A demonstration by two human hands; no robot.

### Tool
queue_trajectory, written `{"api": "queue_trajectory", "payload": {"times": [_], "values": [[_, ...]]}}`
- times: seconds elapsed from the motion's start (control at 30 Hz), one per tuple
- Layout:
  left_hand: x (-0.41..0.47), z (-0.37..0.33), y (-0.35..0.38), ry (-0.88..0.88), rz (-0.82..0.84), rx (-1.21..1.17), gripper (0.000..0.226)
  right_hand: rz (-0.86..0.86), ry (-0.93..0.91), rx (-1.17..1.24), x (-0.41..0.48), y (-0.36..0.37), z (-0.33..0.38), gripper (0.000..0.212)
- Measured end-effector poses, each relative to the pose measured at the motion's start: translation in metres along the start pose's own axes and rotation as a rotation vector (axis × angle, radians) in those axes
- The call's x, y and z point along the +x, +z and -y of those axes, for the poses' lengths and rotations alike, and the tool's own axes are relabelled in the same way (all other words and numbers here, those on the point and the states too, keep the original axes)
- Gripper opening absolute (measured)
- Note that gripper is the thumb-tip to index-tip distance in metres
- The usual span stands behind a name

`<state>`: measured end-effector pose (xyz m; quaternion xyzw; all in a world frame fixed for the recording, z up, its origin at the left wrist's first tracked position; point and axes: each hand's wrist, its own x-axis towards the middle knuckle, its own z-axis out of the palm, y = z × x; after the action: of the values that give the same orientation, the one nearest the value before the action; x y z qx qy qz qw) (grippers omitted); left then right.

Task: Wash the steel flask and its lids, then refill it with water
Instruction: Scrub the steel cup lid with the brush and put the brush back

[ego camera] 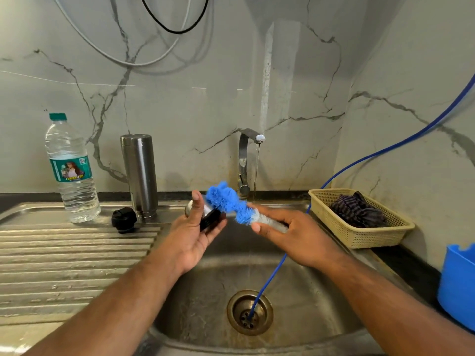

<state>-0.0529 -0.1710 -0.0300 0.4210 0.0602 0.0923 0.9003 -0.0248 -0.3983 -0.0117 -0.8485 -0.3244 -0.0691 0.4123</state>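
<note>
- Steel flask (139, 176) is standing on end on the ribbed drainboard (77, 258), well left of the tap (244, 160), and neither hand is touching it.
- Black stopper lid (124, 219) is lying on the drainboard just left of the flask's base, further from the tap than the flask.
- Left hand (192, 237) is gripping the steel lid (189, 208) below and left of the tap, with the fingers curled round it and the thumb raised. A dark rim is showing at the lid's right side.
- Right hand (295, 235) is holding the bottle brush (228, 202) by its pale stem, below and right of the tap. Fingers are lying along the stem, thumb beneath.
- The brush's blue bristles are pressing against the steel lid, directly in front of the tap's base.
- Tap is running: a thin water stream (256, 170) is falling from the spout, just right of the bristles. Whether it is touching them cannot be told.
- Clear plastic water bottle (70, 170) with a green cap is standing far left of the tap, beyond the flask.
- Blue tube (385, 147) is coming in from the upper right of the tap and ending in the drain (249, 312) below it.
- Beige basket (359, 235) is sitting right of the tap, holding a dark striped cloth (357, 209).
- Blue bucket (457, 283) is showing partly at the frame edge, far right of the tap.
</note>
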Motion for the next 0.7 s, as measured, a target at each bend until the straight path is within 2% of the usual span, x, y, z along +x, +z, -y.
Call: {"api": "queue_trajectory", "payload": {"times": [0.07, 0.17, 0.3, 0.37, 0.43, 0.5, 0.57, 0.63, 0.7], "values": [[0.0, -0.002, 0.001, -0.021, -0.012, -0.052, 0.089, 0.03, -0.005, 0.031, 0.0, 0.002, 0.0, 0.045], [-0.005, -0.008, 0.0, -0.114, 0.046, -0.181, 0.094, -0.047, 0.029, -0.012, 0.001, 0.001, -0.003, 0.044], [-0.007, -0.009, -0.002, -0.14, 0.083, -0.221, 0.048, -0.001, -0.008, 0.006, 0.0, 0.001, 0.0, 0.045], [-0.007, -0.008, -0.002, -0.141, 0.081, -0.214, 0.044, -0.074, 0.009, -0.007, 0.002, 0.0, 0.001, 0.044], [-0.008, -0.008, -0.001, -0.146, 0.087, -0.191, 0.04, -0.073, 0.003, 0.023, 0.001, -0.002, 0.003, 0.045], [-0.009, -0.008, 0.0, -0.115, 0.096, -0.148, 0.036, -0.004, -0.039, 0.054, -0.001, -0.002, 0.006, 0.047], [-0.007, -0.008, -0.001, -0.065, 0.091, -0.072, 0.037, -0.017, -0.031, 0.058, -0.001, -0.002, 0.006, 0.045], [-0.005, -0.008, -0.004, -0.02, 0.095, 0.044, 0.046, -0.086, 0.004, 0.029, 0.001, -0.005, 0.001, 0.042], [-0.003, -0.006, -0.01, 0.039, 0.09, 0.309, 0.062, -0.095, 0.03, 0.01, 0.001, -0.009, 0.0, 0.043]]}}
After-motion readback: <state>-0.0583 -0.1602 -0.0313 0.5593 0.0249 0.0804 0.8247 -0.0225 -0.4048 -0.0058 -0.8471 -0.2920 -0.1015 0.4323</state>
